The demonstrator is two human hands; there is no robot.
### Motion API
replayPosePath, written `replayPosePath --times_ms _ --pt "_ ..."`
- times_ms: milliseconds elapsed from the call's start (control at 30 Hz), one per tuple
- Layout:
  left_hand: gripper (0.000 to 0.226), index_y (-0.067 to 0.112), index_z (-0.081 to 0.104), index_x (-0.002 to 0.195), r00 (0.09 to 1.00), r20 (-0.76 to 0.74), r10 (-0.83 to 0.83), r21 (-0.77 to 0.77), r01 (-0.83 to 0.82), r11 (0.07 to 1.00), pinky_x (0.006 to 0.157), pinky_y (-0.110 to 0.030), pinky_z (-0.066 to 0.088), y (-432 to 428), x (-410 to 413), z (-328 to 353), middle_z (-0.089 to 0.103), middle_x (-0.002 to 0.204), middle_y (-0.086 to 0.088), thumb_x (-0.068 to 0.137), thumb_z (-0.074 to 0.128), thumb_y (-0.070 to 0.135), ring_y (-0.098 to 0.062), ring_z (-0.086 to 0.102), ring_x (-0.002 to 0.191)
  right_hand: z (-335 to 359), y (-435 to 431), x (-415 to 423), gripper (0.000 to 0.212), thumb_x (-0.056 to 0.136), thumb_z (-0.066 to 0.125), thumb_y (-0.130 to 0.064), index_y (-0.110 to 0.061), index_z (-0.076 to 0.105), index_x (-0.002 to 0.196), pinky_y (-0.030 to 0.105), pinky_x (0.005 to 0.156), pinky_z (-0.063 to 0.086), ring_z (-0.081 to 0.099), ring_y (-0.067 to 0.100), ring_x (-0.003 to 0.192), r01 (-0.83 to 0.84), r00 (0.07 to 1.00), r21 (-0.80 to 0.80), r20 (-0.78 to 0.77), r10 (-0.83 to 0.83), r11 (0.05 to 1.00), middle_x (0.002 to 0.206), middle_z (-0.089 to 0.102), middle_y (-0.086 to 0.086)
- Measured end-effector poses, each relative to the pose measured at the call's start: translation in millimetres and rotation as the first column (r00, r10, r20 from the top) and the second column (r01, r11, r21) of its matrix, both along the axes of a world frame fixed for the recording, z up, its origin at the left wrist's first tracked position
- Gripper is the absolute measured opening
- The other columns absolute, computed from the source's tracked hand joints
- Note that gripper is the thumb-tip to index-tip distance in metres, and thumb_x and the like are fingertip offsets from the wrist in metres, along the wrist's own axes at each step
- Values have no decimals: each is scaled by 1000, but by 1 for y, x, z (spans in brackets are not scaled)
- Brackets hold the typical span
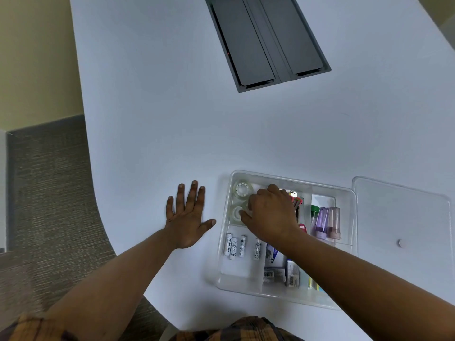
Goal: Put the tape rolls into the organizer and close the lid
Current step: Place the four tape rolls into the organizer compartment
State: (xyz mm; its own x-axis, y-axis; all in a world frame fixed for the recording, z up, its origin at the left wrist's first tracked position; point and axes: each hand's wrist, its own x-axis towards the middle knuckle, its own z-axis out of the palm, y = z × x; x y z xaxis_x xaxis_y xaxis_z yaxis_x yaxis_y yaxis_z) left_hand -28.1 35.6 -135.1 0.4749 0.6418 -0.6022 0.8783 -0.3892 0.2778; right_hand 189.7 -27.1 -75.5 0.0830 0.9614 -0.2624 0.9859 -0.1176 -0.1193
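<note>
Reaching hand: right hand (270, 215) is curled palm-down over tape rolls (242, 190) in organizer's (344, 244) far-left compartment; grasp cannot be told.
Resting hand: left hand (188, 217) is laid flat, fingers spread, empty.
Lid (403, 232): laid beside organizer's right edge.

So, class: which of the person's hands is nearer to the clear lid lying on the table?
Right. The right hand is inside the organizer, which sits beside the lid. The left hand lies flat on the table, beyond the organizer's far side.

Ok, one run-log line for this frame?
stage: placing tape | right hand: in organizer, on tape rolls | left hand: flat on table | lid: off, right of organizer
</note>
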Motion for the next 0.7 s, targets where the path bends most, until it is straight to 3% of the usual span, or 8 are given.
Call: replayPosePath --times_ms 100,267,533,700 --pt "86 32 -42 130 1000 -1 -3 0 3 1000 110 -51 -20 0 0 0 -48 143 10 89 25 67 -22 -47 131 0 2 -6 34 83 51 -47 -17 67 77 36 76 39 52 25 93 43 999 -30 -15 -43 999 78 67 1" --pt "86 32 -42 130 1000 6 -1 6 1 1000 110 -51 -19 0 -1 -2 -48 143 10 89 25 67 -22 -46 131 3 3 -4 25 81 53 -36 -17 65 70 33 69 31 50 23 85 75 997 -21 -23 -76 997 70 63 -1" --pt "86 31 -41 131 1000 7 1 11 -1 1000 110 -52 -18 -1 -1 -2 -46 143 10 89 25 67 -22 -46 131 6 8 13 23 76 62 -33 -15 63 63 36 72 35 53 27 81 17 993 -19 115 -14 1000 65 61 2" --pt "86 30 -39 132 1000 6 4 16 -4 1000 111 -52 -17 -1 0 -1 -45 144 10 89 26 67 -22 -46 131 6 8 10 29 79 58 -39 -14 66 67 38 76 34 52 28 85 8 991 -61 133 0 998 72 61 3"
